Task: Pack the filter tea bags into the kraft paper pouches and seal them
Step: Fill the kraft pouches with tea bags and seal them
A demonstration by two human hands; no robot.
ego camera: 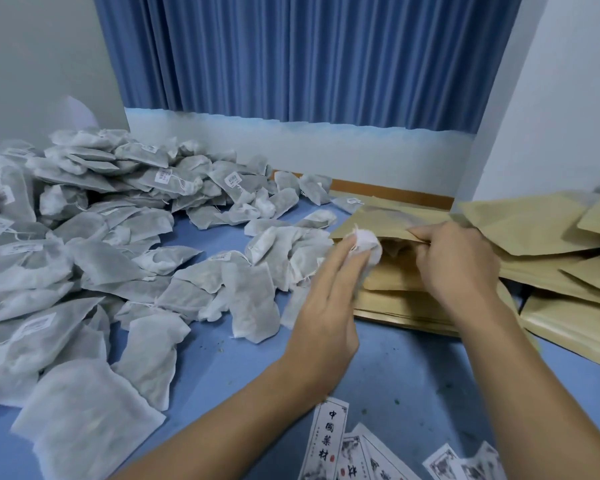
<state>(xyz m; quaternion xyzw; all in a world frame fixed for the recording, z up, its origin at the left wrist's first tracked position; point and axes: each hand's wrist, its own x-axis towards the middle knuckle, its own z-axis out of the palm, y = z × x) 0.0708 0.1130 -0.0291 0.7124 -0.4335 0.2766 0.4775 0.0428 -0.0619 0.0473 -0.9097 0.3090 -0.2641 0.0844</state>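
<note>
My left hand (329,299) holds a white filter tea bag (368,247) at the mouth of a kraft paper pouch (385,220), its fingers nearly straight along the bag. My right hand (454,261) pinches the upper lip of that pouch and holds the mouth apart. The pouch lies on top of a stack of flat kraft pouches (406,306). A big heap of grey-white tea bags (94,237) covers the left half of the blue table (395,375).
More kraft pouches (551,237) are piled at the right. Printed paper labels (329,441) lie at the near edge between my forearms. A blue curtain (309,53) and white walls close off the back.
</note>
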